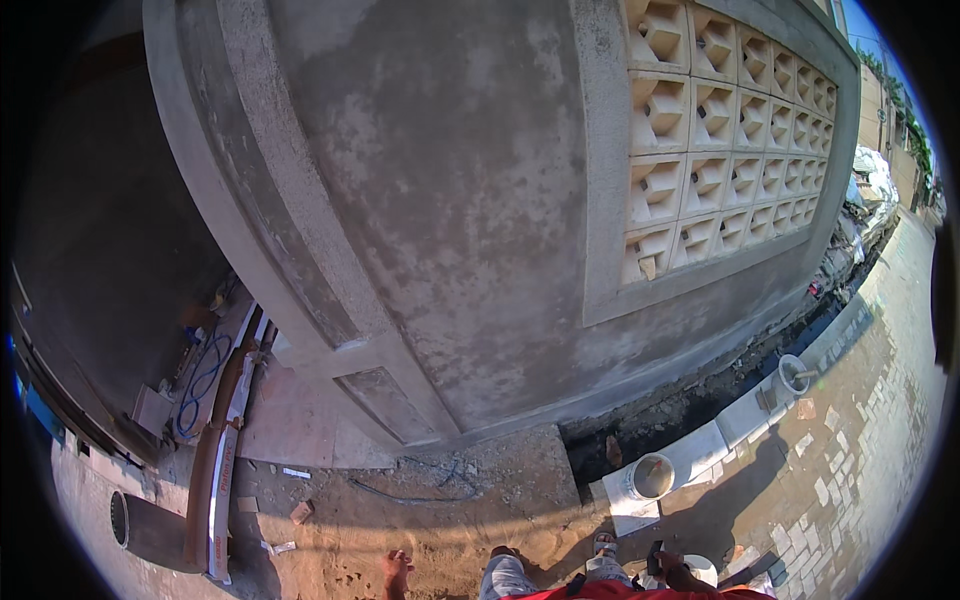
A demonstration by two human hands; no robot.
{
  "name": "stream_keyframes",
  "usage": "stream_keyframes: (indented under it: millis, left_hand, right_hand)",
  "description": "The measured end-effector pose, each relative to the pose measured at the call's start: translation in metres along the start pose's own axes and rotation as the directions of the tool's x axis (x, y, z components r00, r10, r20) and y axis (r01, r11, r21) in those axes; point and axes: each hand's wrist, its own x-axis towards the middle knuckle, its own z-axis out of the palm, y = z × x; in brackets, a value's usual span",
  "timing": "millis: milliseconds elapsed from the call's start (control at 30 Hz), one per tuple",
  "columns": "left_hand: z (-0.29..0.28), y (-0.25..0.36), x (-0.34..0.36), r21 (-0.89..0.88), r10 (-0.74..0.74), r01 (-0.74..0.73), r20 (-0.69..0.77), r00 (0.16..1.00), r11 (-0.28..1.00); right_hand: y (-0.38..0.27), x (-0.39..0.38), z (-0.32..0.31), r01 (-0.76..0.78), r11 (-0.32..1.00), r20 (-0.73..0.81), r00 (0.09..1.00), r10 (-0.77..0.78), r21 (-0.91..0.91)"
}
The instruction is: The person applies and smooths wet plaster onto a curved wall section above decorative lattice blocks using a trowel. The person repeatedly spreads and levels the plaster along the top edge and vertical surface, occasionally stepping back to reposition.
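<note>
My left hand point(396, 566) hangs over the sandy ground at the lower edge, fingers loosely curled, the thumb a little apart. Nothing shows in it. At the lower right my right hand point(677, 574) is closed on a small dark object point(654, 558), its kind too small to make out. Just beside this hand a white container point(701, 569) shows in part. A white bucket point(652, 477) with greyish contents stands farther forward, on pale slabs next to an open trench. Between my hands my legs and one sandalled foot point(605, 543) are in view.
Ahead rises a grey plastered wall point(470, 200) with cream vent blocks point(710, 110). Along its base runs a dark trench point(690, 425). Another bucket point(794, 374) stands farther right beside paving blocks point(835, 470). At left lie a large pipe point(155, 530), long profiles point(222, 490) and a blue hose point(203, 385).
</note>
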Motion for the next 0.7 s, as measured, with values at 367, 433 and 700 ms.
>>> stream_keyframes:
  millis: [367,433,700]
  left_hand:
    - [0.160,0.087,0.013,-0.171,0.170,-0.163,0.025,0.985,0.972]
    - [0.172,0.085,0.000,-0.168,0.163,-0.154,0.036,0.986,0.974]
    - [0.200,0.089,-0.048,-0.096,0.142,-0.133,0.087,0.986,0.986]
  right_hand:
    - [-0.222,0.068,0.002,0.313,0.941,0.117,0.938,-0.327,0.124]
    - [-0.226,0.072,0.000,0.344,0.927,0.055,0.933,-0.356,0.150]
    - [-0.322,0.148,0.059,0.591,0.669,0.214,0.799,-0.562,-0.450]
